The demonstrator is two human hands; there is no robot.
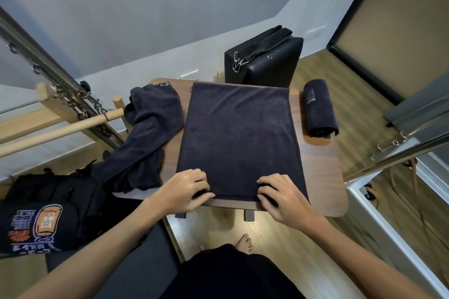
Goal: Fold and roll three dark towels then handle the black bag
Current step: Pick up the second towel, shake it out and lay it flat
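Note:
A dark folded towel (239,136) lies flat down the middle of a small wooden table (323,177). My left hand (187,189) and my right hand (281,198) both grip its near edge with curled fingers, at the left and right corners. A rolled dark towel (319,108) lies at the table's right side. A crumpled dark towel (145,133) hangs over the table's left edge. A black bag (46,211) with a printed design sits low on the left.
A black padded box (264,58) with straps and metal clips stands behind the table. Wooden bars (58,128) and metal springs stand at the left. A metal frame (408,141) runs along the right. My bare foot (244,243) is on the wooden floor below the table.

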